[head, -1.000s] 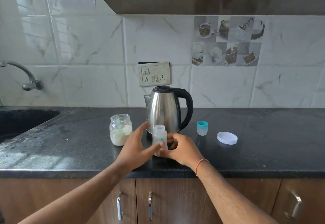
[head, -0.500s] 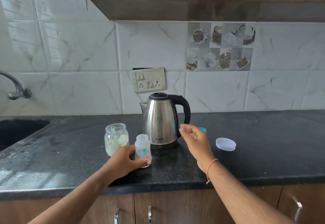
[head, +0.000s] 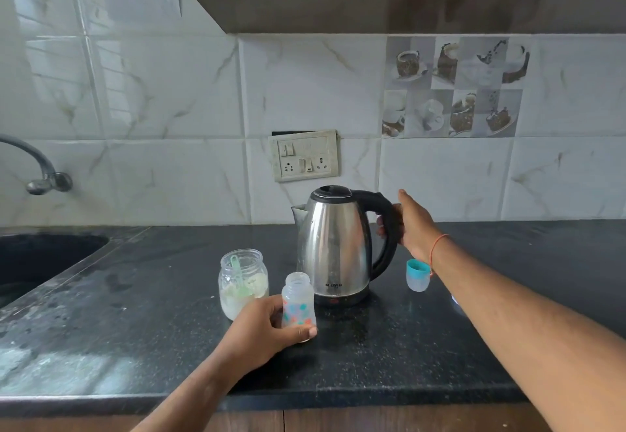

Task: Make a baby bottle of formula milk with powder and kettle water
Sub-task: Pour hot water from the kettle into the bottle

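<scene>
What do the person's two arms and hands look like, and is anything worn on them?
Both forearms are bare, with no sleeves in view. The right hand has a thin orange thread bracelet around its wrist. The left hand wears nothing visible: no ring, watch or glove.

Open baby bottle (head: 298, 303) upright beside powder jar (head: 243, 283) – steel kettle (head: 335, 245) just behind, on its base

One kettle (head: 333, 248), bottle (head: 298, 306), jar (head: 243, 282), cap (head: 418, 274).

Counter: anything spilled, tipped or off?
Nothing tipped or spilled. Bottle, jar and kettle stand upright. One oddity: the switch plate on the wall hangs slightly crooked, with a dark gap behind its top edge.
</scene>
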Demonstrator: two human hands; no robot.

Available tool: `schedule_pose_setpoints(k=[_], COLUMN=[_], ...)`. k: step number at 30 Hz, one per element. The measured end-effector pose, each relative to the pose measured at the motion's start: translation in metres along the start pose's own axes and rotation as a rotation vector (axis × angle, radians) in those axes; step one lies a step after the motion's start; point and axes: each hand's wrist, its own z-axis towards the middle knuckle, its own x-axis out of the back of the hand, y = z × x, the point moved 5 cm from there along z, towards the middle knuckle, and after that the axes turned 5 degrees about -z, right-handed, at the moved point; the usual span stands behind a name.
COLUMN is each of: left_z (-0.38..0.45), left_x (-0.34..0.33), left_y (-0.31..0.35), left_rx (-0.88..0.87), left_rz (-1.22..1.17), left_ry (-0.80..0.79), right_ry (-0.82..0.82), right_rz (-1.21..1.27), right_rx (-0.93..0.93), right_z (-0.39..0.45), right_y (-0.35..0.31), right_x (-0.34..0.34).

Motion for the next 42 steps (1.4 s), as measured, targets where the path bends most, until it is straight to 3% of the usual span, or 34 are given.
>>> schedule_pose_setpoints(k=[9, 20, 32, 42], left_z=[0.002, -0.002, -0.008, -0.015], left_x=[0.004, 0.006, 0.008, 0.008], left_y=[0.009, 0.005, 0.004, 0.018], left_rx=[-0.038, -0.073, -0.081, -0.229], left_rz=[0.099, 0.001, -0.047, -0.170], left_ry=[0.108, 0.139, 0.170, 0.140], right_ry=[0.028, 0.040, -0.005, -0.010], right_rz=[-0.077, -0.057, -0.085, -0.192], right_rx=[0.049, 0.088, 0.046, 0.077], right_z=[-0.004, -0.041, -0.061, -0.067], right_y=[0.008, 0.007, -0.002, -0.022], right_x=[-0.014, 0.001, 0.063, 0.069])
